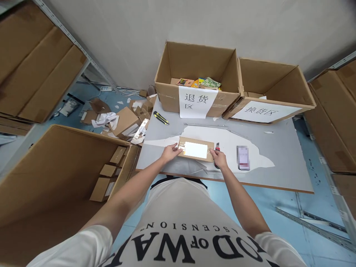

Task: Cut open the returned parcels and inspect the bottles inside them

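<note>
I see my left hand [170,152] reaching in with the forearm stretched forward, its grip pinching the left end of the flat parcel [196,149]. That parcel is a thin brown cardboard rectangle with a smooth white label across its top, lying near the front edge of the bench [278,163], about midway along it. My right hand [219,158] steadies the parcel's right end, its grip wrapped around a small red-tipped cutter [217,147].
</note>
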### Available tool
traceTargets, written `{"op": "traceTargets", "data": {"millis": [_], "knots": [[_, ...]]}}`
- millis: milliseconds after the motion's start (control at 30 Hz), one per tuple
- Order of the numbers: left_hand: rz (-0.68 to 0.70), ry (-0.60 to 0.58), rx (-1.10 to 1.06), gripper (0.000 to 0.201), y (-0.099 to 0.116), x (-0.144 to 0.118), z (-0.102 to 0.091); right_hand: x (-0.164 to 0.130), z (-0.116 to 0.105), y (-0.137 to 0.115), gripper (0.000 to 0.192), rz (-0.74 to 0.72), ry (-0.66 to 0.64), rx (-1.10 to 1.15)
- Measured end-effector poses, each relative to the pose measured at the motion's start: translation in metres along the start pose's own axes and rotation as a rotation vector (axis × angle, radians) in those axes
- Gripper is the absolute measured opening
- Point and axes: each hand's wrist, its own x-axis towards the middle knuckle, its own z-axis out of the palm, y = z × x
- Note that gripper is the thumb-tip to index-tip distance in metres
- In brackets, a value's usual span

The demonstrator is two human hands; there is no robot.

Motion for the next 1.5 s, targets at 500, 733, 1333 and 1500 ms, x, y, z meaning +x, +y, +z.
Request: {"op": "traceTargets", "data": {"millis": [500, 733, 1333, 1500], "knots": [[0.085, 0.055, -0.156, 0.060, -0.001, -0.019, 0.014, -0.019, 0.020, 0.006, 0.068, 0.083, 0.077, 0.240], [0.039, 0.008, -0.236, 0.056, -0.011, -0.022, 0.008, -0.039, 0.033, 0.038, 0.062, -0.007, 0.012, 0.484], [0.163, -0.136, -0.024, 0.058, -0.036, -0.021, 0.006, -0.042, 0.037, 0.036, 0.050, -0.119, -0.068, 0.349], [0.183, -0.092, 0.154, 0.047, -0.015, -0.025, -0.005, -0.037, 0.020, 0.022, 0.050, -0.159, -0.033, 0.217]]}}
